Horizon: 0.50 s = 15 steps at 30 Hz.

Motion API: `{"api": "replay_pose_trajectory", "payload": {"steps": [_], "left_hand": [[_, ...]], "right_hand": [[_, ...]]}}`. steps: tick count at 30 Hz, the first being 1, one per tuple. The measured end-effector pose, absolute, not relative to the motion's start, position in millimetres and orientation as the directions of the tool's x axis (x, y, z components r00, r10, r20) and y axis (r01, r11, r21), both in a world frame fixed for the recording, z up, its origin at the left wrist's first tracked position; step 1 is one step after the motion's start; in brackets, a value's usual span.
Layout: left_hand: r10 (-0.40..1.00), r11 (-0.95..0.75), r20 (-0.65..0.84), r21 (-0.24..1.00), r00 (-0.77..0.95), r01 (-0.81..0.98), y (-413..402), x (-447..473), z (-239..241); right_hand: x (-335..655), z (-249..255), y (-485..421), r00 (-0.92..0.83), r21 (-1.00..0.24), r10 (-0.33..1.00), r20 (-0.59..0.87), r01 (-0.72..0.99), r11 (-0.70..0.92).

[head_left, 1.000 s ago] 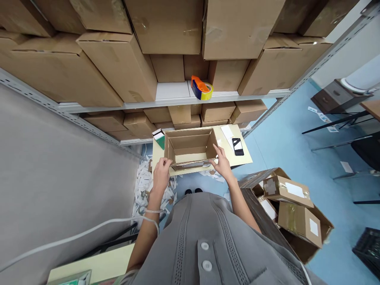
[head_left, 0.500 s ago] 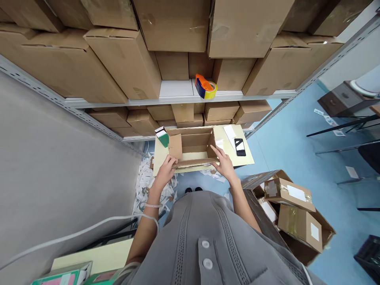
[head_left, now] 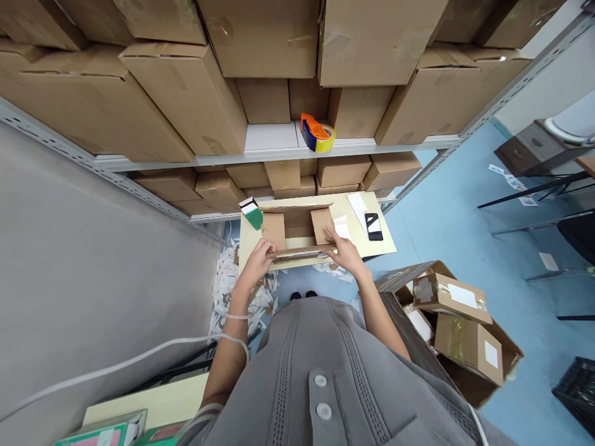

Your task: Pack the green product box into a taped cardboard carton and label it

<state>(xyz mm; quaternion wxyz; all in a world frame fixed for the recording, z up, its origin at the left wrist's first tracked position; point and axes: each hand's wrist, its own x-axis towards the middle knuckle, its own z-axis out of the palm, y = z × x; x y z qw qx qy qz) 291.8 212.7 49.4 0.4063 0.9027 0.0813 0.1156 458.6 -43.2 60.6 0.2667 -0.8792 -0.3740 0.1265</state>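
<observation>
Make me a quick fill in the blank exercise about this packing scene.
1. The left hand and right hand both touch the box, made of ____.
2. The phone lies on the table to the ____ of the box.
3. The tape dispenser on the shelf has an ____ body.
Missing words: cardboard; right; orange.

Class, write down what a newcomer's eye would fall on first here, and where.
The left hand and right hand touch the near side of a cardboard box on a small table. Above, an orange tape dispenser stands out on a shelf among brown cartons.
</observation>
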Motion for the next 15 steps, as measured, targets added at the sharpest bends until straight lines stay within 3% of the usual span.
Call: {"api": "replay_pose_trajectory", "payload": {"steps": [5, 15], "left_hand": [[0.257, -0.671, 0.119, 0.736, 0.959, 0.089, 215, 293, 49], [0.293, -0.643, 0.121, 0.759, 0.948, 0.102, 216, 288, 45]], "right_hand": [[466, 59, -41, 0.693, -0.54, 0.712, -0.113, 0.559, -0.629], [473, 53, -65, 0.648, -0.778, 0.756, -0.091, 0.427, -0.46]]}}
